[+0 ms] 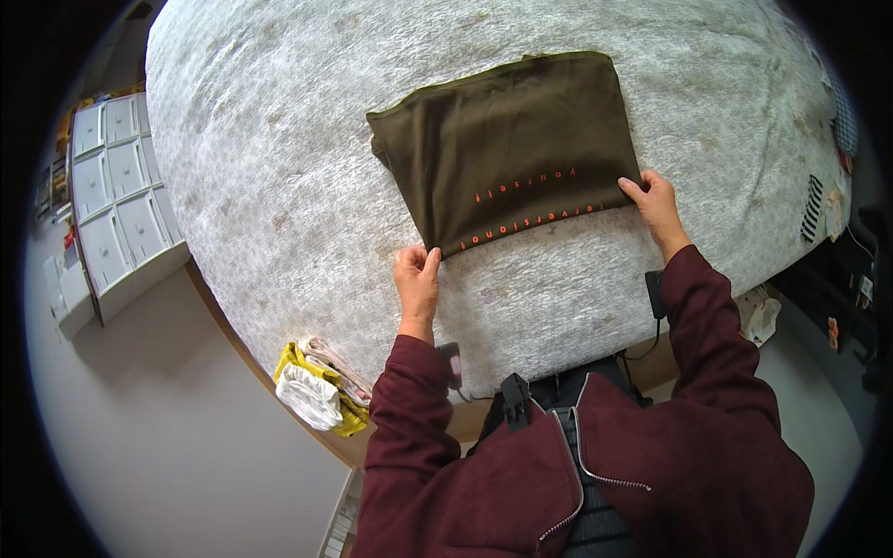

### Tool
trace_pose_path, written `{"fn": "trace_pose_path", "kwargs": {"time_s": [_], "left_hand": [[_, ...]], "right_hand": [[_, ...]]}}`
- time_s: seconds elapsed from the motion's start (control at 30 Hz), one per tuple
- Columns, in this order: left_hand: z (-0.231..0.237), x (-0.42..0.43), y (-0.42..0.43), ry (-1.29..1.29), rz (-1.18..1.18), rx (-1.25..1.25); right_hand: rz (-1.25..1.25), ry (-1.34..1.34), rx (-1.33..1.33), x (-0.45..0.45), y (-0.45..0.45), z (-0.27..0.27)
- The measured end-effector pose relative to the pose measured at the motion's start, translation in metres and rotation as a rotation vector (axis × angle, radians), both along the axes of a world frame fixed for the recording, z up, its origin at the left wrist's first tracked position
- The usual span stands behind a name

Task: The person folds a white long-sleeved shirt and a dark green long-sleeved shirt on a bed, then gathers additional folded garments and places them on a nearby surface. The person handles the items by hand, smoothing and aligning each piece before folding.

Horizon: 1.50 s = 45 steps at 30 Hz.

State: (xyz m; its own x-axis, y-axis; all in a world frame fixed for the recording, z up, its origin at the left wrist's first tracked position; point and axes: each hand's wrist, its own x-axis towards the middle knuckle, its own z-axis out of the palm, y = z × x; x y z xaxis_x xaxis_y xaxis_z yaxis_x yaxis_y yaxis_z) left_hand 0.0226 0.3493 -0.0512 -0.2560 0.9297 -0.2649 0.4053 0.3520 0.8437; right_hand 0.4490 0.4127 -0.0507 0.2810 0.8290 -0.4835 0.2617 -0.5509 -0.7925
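A dark olive cloth garment, folded into a rough rectangle and bearing orange lettering, lies on a bed with a pale fleecy cover. My left hand pinches its near left corner between thumb and fingers. At the near right corner, my right hand grips the edge in the same way. The fold nearest me runs between both hands, and part of the lettering wraps under it. Whether the garment is a shirt cannot be told.
Yellow and white crumpled cloths lie at the bed's near left edge. White storage drawers stand on the floor at left. A black-and-white striped item is on the bed at right. Small black devices with cables are by both forearms.
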Motion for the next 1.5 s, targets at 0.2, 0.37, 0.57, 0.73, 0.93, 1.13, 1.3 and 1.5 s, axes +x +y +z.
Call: {"fn": "trace_pose_path", "kwargs": {"time_s": [0.2,0.37,0.57,0.73,0.93,1.13,1.3,1.5], "left_hand": [[0.004,0.001,0.009,-0.23,0.179,-0.203],[0.001,0.016,0.054,-0.188,0.214,-0.216],[0.009,0.049,0.066,-0.498,0.223,-0.066],[0.04,0.035,0.015,-0.427,0.109,-0.062],[0.029,0.066,-0.08,-0.35,0.205,-0.202],[0.023,0.036,-0.053,-0.399,0.296,-0.223],[0.02,0.027,-0.001,-0.734,0.332,-0.405],[0.038,0.046,-0.002,-0.897,0.17,-0.33]], "right_hand": [[0.029,-0.085,0.049,-0.001,0.017,0.0],[-0.036,0.162,0.021,-0.019,0.043,0.002],[-0.163,0.458,-0.071,-0.036,0.058,0.018],[0.068,0.332,-0.05,-0.008,0.024,0.047],[0.125,-0.046,-0.109,0.003,-0.047,0.029],[0.23,-0.385,0.25,-0.033,-0.032,0.057],[0.417,0.193,0.099,-0.135,-0.003,0.053],[0.558,-0.014,-0.003,-0.159,0.005,0.038]]}}
